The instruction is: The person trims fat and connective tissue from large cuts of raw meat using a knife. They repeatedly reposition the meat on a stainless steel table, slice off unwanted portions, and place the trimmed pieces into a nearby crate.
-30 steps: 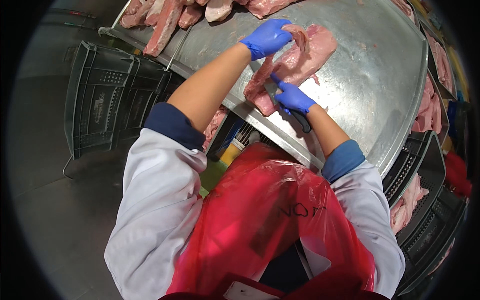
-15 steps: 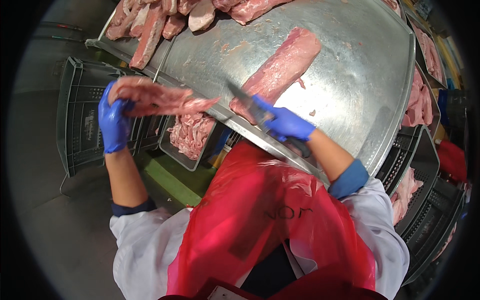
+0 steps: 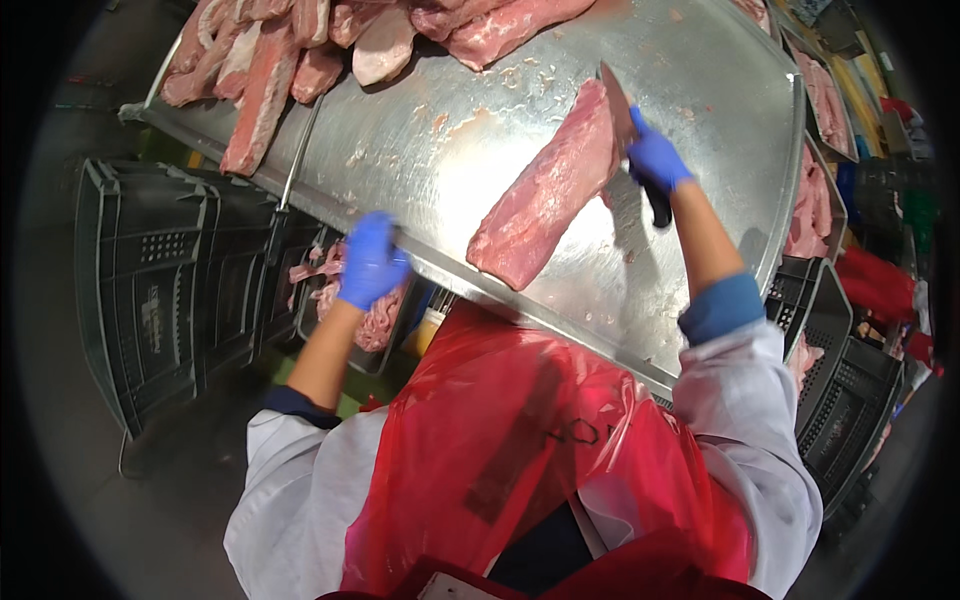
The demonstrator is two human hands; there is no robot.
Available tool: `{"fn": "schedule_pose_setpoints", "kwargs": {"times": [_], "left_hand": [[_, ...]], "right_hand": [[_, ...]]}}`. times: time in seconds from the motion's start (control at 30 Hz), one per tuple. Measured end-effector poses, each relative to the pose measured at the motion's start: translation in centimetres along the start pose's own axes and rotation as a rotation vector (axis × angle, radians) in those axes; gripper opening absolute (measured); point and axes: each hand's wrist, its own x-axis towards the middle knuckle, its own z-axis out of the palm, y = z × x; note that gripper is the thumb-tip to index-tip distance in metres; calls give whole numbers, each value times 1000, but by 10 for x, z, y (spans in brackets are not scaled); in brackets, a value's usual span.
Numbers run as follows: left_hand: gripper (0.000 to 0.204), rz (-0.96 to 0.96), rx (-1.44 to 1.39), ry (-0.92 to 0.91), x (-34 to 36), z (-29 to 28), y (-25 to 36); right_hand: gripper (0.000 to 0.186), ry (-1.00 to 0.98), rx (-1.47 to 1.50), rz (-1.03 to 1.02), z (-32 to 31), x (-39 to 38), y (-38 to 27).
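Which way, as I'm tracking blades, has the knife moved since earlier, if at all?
Yes: the knife moved across the table, away from its near edge, to the far end of the meat slab.

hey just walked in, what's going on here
The person's gloved right hand grips a knife, its blade beside the far end of a long piece of meat lying on a metal table. The gloved left hand is by the table's near edge, above meat trimmings lower down; whether it holds anything is hard to tell. More meat pieces are heaped at the table's far left.
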Motion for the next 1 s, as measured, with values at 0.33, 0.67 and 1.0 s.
{"fn": "schedule_pose_setpoints", "kwargs": {"times": [0.33, 0.67, 1.0], "left_hand": [[61, 230, -10, -329, 92, 82, 150], [63, 390, -110, -336, 106, 75, 111], [55, 388, -235, -296, 101, 87, 118]], "right_hand": [[81, -95, -108, 98, -14, -8, -18], [78, -157, 52, 133, -10, -40, -19], [81, -322, 215, 239, -33, -150, -25]]}}
